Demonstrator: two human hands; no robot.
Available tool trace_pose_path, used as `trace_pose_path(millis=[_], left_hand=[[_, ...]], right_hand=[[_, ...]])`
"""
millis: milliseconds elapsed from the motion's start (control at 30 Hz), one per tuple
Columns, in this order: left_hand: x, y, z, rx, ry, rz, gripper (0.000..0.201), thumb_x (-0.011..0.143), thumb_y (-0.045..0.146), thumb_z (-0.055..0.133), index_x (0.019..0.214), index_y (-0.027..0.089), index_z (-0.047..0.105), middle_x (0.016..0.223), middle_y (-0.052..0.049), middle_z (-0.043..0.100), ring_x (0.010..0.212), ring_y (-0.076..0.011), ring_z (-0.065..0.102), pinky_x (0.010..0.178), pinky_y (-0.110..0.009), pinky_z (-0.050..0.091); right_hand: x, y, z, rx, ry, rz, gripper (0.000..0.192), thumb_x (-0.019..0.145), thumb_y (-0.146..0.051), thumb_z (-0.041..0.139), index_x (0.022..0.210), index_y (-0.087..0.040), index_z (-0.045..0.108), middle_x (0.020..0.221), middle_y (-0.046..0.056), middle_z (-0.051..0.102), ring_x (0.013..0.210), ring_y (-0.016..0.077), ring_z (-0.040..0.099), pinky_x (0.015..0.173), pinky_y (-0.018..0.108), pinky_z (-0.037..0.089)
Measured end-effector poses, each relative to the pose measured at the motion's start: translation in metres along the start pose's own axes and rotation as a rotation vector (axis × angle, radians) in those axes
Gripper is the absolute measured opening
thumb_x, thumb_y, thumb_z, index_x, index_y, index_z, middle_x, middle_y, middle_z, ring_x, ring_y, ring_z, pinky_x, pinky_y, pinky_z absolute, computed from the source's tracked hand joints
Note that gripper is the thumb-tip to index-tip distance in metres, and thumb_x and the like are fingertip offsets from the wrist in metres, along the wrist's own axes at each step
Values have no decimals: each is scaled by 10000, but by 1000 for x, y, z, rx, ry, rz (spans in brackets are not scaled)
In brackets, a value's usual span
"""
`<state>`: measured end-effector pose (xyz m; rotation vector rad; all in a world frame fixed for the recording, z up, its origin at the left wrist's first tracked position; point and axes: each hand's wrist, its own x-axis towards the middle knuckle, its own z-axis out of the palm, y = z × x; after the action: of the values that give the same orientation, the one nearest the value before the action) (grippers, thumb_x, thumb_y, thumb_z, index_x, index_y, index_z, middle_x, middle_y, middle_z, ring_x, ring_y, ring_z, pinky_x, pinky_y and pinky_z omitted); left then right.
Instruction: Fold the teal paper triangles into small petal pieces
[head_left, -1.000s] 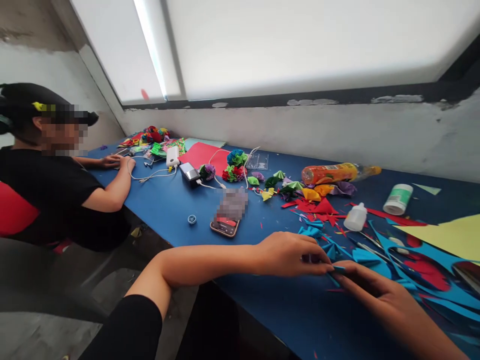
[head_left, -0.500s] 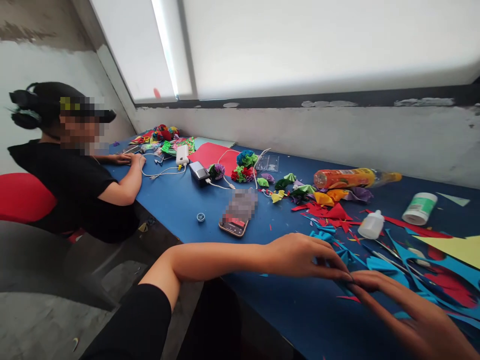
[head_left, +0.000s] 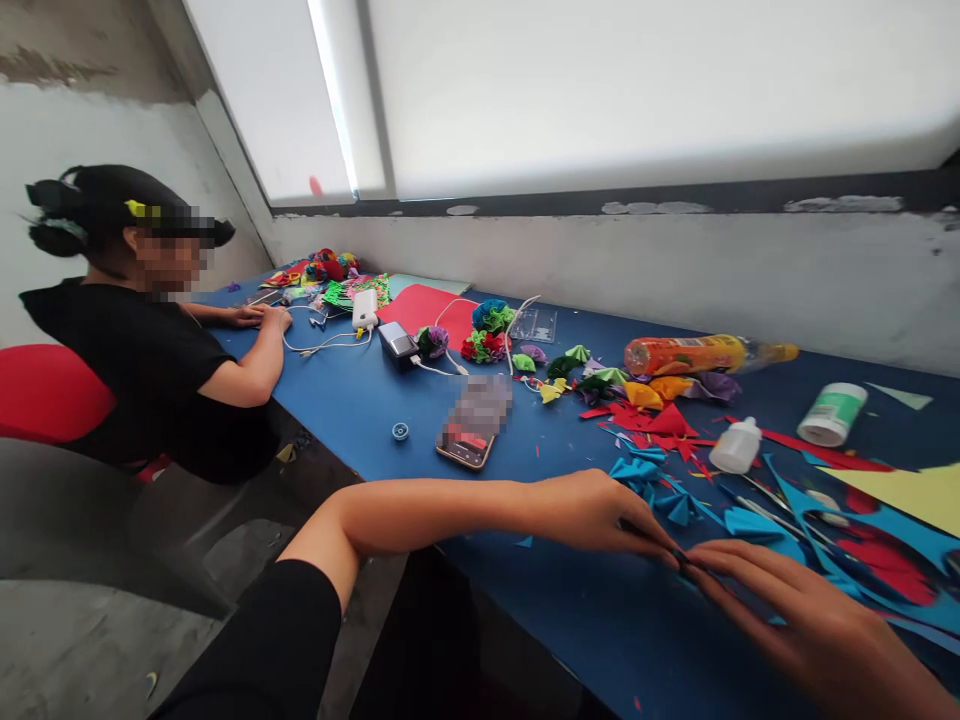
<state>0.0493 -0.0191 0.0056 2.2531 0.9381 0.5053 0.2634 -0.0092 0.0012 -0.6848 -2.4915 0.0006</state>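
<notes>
**Blue paper piece (head_left: 685,578) pinched between two hands**

Only a sliver of the piece can be seen, over the near part of the table (head_left: 600,620); the rest is covered by fingertips, so its direction and long axis cannot be told. It is gripped by the closed fingertips of the left hand (head_left: 592,510) and the right hand (head_left: 806,600), which are brought together. Just beyond, folded blue papers (head_left: 681,508) are scattered. An orange bottle (head_left: 686,355) is laid on its side, its cap pointed toward the right of the view; its printed label cannot be read, nor can the green one on the white bottle (head_left: 832,414). Near the latter, a small dropper bottle (head_left: 735,448) is seen, nozzle upward. The screen of the phone (head_left: 466,445) is partly pixelated. At left, another person (head_left: 135,370) is seated.
</notes>
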Motion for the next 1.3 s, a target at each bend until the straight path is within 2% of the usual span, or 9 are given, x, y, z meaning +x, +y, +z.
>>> trace_pose_path(millis=[100, 233, 367, 533, 733, 933, 1167, 1300], left_hand=[[-2, 1, 3, 2, 67, 50, 254, 847, 277, 558, 1012, 118, 668, 987, -56, 673, 916, -113, 598, 814, -149, 418], [-4, 1, 7, -36, 177, 62, 227, 820, 265, 593, 955, 107, 687, 906, -71, 685, 815, -112, 611, 754, -165, 438], [-4, 2, 11, -98, 232, 33, 172, 779, 234, 641, 881, 110, 703, 825, -60, 685, 740, -102, 607, 694, -161, 439], [-5, 4, 12, -174, 208, -27, 169, 753, 257, 665, 850, 123, 701, 790, -34, 679, 716, -91, 597, 643, -144, 434], [-7, 3, 13, -206, 151, -23, 179, 741, 269, 672, 802, 100, 678, 723, -10, 648, 674, -76, 576, 617, -132, 425], [-7, 8, 14, -193, 83, -50, 181, 723, 280, 687, 758, 105, 654, 659, 20, 604, 633, -69, 553, 588, -141, 407], [-7, 7, 13, -162, 194, 66, 200, 761, 294, 649, 767, 95, 628, 702, 8, 597, 666, -65, 544, 643, -138, 428], [-8, 8, 8, -122, 198, 98, 288, 784, 336, 622, 920, 83, 647, 803, -35, 628, 752, -86, 576, 713, -151, 444]], right_hand=[[-3, -2, 1, 39, 2, -31, 305, 921, -393, 402, 884, -189, 625, 846, 68, 669, 763, 181, 653, 714, 268, 531], [-7, -4, 5, 147, 64, 69, 239, 894, -374, 471, 847, -195, 621, 821, 56, 658, 752, 182, 641, 685, 271, 521], [-9, -7, 6, 292, 50, 163, 200, 888, -352, 500, 843, -202, 624, 818, 47, 649, 750, 172, 625, 684, 268, 507], [-7, -12, 2, 420, 9, 201, 229, 886, -376, 506, 812, -205, 639, 794, 45, 640, 724, 162, 614, 685, 261, 497], [-5, -17, 5, 495, -14, 249, 315, 862, -461, 513, 750, -203, 654, 738, 50, 628, 661, 160, 604, 621, 253, 497], [-8, -24, 4, 480, -42, 245, 310, 854, -482, 512, 773, -223, 662, 755, 45, 628, 657, 160, 607, 605, 249, 500], [-9, -18, 2, 255, 55, 141, 198, 874, -400, 498, 862, -237, 610, 871, 46, 611, 761, 175, 623, 687, 265, 507], [-10, -12, 6, 207, 136, 97, 228, 893, -425, 450, 865, -250, 593, 864, 37, 606, 757, 179, 622, 705, 284, 500]])
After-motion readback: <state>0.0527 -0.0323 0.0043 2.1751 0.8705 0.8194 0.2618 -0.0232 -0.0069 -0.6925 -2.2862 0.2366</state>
